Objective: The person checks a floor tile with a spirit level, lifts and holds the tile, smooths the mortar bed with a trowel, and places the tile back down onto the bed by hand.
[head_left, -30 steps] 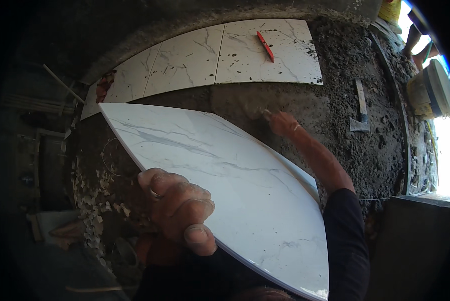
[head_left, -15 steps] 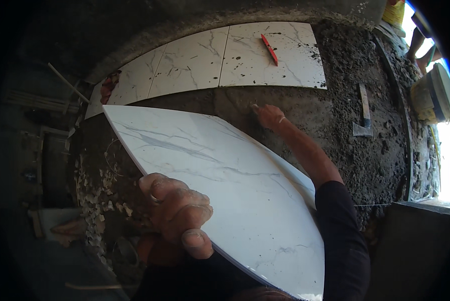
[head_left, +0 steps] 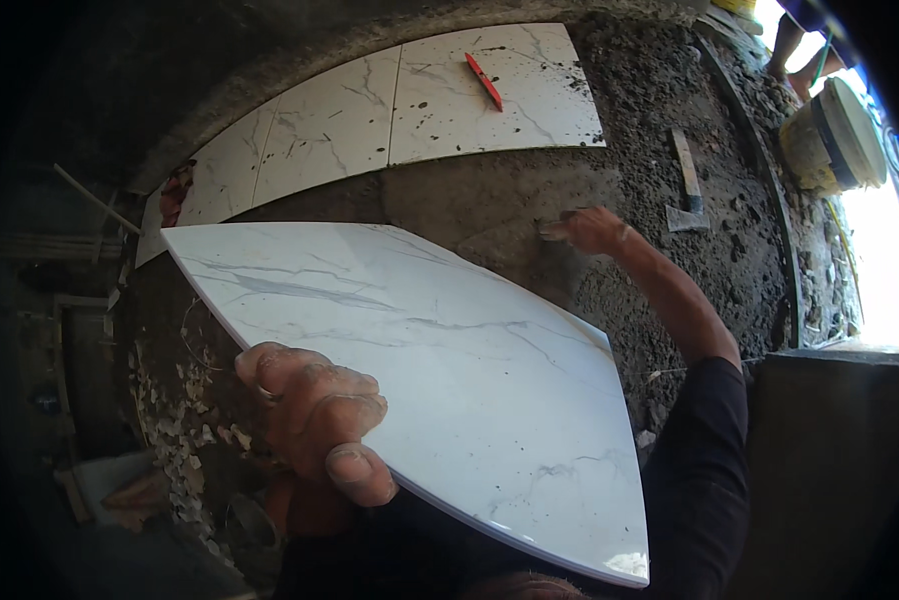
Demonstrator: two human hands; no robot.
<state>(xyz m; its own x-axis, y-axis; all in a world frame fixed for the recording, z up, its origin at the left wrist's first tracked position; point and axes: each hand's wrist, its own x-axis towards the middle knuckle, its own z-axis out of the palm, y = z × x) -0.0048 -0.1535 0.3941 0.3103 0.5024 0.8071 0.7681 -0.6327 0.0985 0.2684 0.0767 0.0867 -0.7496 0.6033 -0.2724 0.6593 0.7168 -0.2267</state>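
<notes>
My left hand is closed round the near left edge of a large white marble-patterned tile, its thumb below the edge. The tile is held tilted in front of my body, over the dark ground. Beyond its far edge, my right hand is low over a smoothed grey mortar bed. Its fingers point left and look closed; what they hold, if anything, blends into the mortar. Similar laid tiles run along the wall, with a red bar-shaped tool and mortar crumbs on top.
A hatchet-like tool with a wooden handle lies on rough mortar to the right. Past a long straight strip stands a stained bucket. Another person's legs show at the upper right. A grey block fills the lower right.
My right hand has moved right and slightly nearer over the mortar bed. The held tile lies a little flatter in view, still in my left hand. The surroundings have shifted left and up.
</notes>
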